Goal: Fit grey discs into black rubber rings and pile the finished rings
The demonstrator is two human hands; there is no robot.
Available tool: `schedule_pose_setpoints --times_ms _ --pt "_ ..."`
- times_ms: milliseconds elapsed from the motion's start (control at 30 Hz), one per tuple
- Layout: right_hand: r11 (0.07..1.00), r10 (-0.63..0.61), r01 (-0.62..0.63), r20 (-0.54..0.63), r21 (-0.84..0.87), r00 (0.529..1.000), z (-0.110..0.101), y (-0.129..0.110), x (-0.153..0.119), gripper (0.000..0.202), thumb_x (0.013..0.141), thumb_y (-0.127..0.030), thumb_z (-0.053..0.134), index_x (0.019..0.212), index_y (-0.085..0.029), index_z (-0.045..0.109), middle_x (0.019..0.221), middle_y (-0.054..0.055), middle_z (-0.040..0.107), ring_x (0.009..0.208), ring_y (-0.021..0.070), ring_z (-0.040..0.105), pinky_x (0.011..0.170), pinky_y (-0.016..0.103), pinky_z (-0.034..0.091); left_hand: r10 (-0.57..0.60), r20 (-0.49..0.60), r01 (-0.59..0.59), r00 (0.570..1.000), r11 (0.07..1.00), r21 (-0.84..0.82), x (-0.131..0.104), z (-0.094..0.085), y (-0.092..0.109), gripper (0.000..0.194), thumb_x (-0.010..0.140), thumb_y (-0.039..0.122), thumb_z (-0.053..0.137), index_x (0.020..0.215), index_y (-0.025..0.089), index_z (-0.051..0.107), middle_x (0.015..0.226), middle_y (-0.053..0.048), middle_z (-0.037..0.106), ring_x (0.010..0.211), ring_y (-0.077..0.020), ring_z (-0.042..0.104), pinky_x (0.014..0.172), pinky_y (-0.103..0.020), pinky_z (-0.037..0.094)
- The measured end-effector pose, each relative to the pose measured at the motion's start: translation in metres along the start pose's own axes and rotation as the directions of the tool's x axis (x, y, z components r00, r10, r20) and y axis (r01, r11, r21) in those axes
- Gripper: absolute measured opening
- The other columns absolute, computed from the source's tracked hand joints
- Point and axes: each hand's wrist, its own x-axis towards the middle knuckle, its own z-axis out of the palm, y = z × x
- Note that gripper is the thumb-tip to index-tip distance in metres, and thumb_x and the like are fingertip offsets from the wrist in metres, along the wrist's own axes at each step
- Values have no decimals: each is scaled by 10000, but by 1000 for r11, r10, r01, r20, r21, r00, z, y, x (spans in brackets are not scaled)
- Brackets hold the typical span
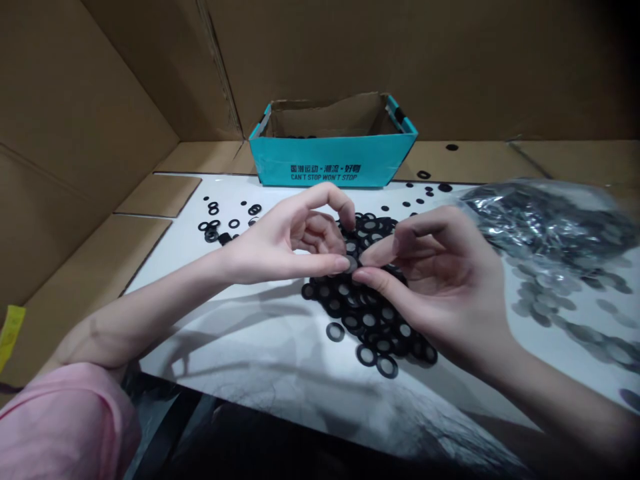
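Pink sleeve point(65, 427) is seen nearest, at the lower left, on the left arm. Above it, the white desk point(240, 360) carries a pile of black rings point(373, 313). Over this pile the left hand point(280, 243) and the right hand point(440, 273) are brought together. One small ring part point(353, 265) is pinched between thumb and forefinger of both hands; the other fingers are curled loosely, so each grip is closed only at the fingertips. For this step, it is judged that light pressure and a level hold are needed, so that the thin piece is not bent or dropped into the pile. At the right, a clear plastic bag point(545, 227) of grey discs is blurred. Further back, a teal cardboard box point(333, 163) stands open; its contents are hidden by the front wall. Whether the pinched piece is one part or two pressed together cannot be told.
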Motion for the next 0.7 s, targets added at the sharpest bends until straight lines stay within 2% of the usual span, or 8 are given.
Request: schedule_pose_setpoints --times_ms 100,300,433,600,700 --pt "1000 13 -13 -3 -10 1000 1 -1 0 346 775 -62 765 879 -243 489 732 -81 618 678 76 689 640 168 593 30 10 -30 999 999 31 0 -2 0 368 809 160 799 1019 200 501 797 42 632 730 -60 641 662 -158 534" --pt "996 82 -83 25 41 996 4 0 0 372 780 -125 809 878 -240 470 705 -66 652 656 98 689 622 188 600 9 142 -23 990 995 100 3 -9 3 322 812 204 804 1004 182 546 862 16 628 747 -77 642 646 -189 533" --pt "992 129 -128 -26 8 991 5 2 1 370 776 -141 808 875 -245 467 707 -46 648 663 125 693 636 232 624 55 31 -58 998 993 101 6 -4 0 344 831 203 781 1053 204 517 856 22 625 769 -75 638 672 -182 527" --pt "991 129 -130 -93 -6 987 4 0 2 369 772 -189 828 873 -233 476 786 -28 625 671 112 687 648 221 615 120 -131 -109 984 990 90 4 10 -8 340 861 255 748 1092 232 500 853 30 599 788 -79 617 667 -177 515" --pt "991 132 -129 -92 30 987 5 -1 1 403 774 -180 831 883 -240 447 771 -42 612 680 107 684 689 223 623 149 -115 -138 982 985 101 3 10 -7 327 872 210 734 1089 233 491 876 31 598 804 -73 617 677 -166 525"
